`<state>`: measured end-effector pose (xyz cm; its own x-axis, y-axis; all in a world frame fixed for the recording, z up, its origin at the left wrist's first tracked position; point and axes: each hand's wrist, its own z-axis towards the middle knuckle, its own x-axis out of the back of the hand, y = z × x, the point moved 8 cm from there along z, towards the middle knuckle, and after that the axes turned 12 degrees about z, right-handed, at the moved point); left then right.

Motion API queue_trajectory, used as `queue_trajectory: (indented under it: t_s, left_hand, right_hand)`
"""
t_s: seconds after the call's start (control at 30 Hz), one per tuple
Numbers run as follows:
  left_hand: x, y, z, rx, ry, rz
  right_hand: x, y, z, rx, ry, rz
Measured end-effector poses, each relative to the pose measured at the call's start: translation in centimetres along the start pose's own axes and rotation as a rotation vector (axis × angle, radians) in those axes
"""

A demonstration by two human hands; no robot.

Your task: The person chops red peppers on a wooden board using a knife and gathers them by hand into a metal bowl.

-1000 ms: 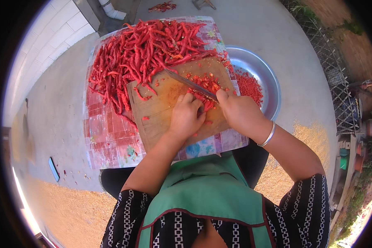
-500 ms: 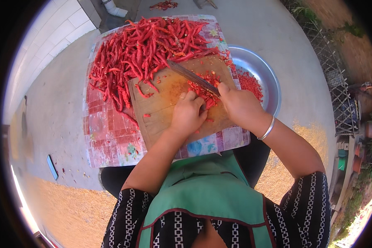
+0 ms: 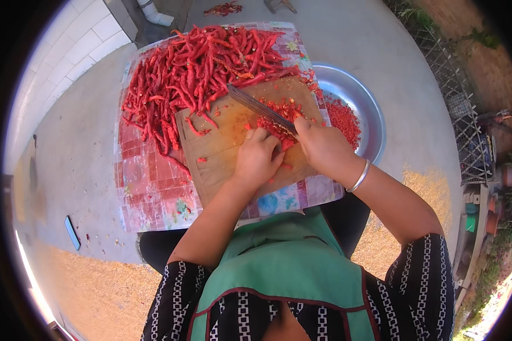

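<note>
My right hand (image 3: pixel 326 149) grips the handle end of a dark-bladed knife (image 3: pixel 261 109), its blade slanting up and left across the wooden cutting board (image 3: pixel 219 165). Chopped red chili (image 3: pixel 283 111) is heaped along the far side of the blade. With fingers curled, my left hand (image 3: pixel 257 156) presses red chili peppers (image 3: pixel 288 142) to the board just on the near side of the knife. The ends of those peppers are mostly hidden under my hands. A large pile of whole red chilies (image 3: pixel 193 68) lies beyond the board and to its left.
The board rests on a small table with a patterned cloth (image 3: pixel 148 196). At its right stands a metal basin (image 3: pixel 372 113) holding chopped chili (image 3: pixel 342 122). A phone-like blue object (image 3: pixel 72 233) lies on the concrete floor at left. Yellow grain is spread on the floor.
My right hand and the knife have shifted slightly left, closer to my left hand. The left hand stays in nearly the same place on the peppers.
</note>
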<state>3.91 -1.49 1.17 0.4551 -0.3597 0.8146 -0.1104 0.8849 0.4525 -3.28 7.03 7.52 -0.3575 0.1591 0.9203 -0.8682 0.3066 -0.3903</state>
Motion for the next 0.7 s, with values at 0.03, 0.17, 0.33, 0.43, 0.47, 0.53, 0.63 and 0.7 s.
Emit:
queue_trajectory:
  t_s: [0.03,0.17,0.33,0.43,0.47,0.53,0.63,0.7]
  left_hand:
    - [-0.1,-0.1,-0.4,0.003,-0.007,0.004]
    - [-0.3,-0.3,-0.4,0.019,-0.015,-0.013]
    - [-0.2,0.5,-0.3,0.005,-0.029,-0.002]
    - [0.3,0.1,-0.3,-0.015,0.059,-0.022]
    - [0.3,0.0,-0.3,-0.017,0.062,-0.026]
    - [0.2,-0.2,-0.8,-0.008,0.049,-0.03]
    - [0.6,0.0,-0.9,-0.063,0.115,-0.037]
    - [0.2,-0.1,-0.2,-0.038,0.075,-0.051]
  right_hand:
    - [0.8,-0.8,-0.3,0.004,-0.033,-0.011]
    - [1.8,-2.0,-1.2,-0.009,-0.192,-0.082]
    - [-2.1,0.3,-0.1,0.052,0.027,-0.102]
    - [-0.8,1.0,-0.7,0.036,0.142,0.064]
    - [-0.7,1.0,-1.0,0.02,0.075,0.034]
    - [0.8,-0.6,-1.4,-0.016,-0.071,-0.007]
    - [2.0,-1.6,-2.0,-0.036,-0.195,-0.041]
    - [0.3,-1.0,-0.5,-0.017,-0.151,-0.041]
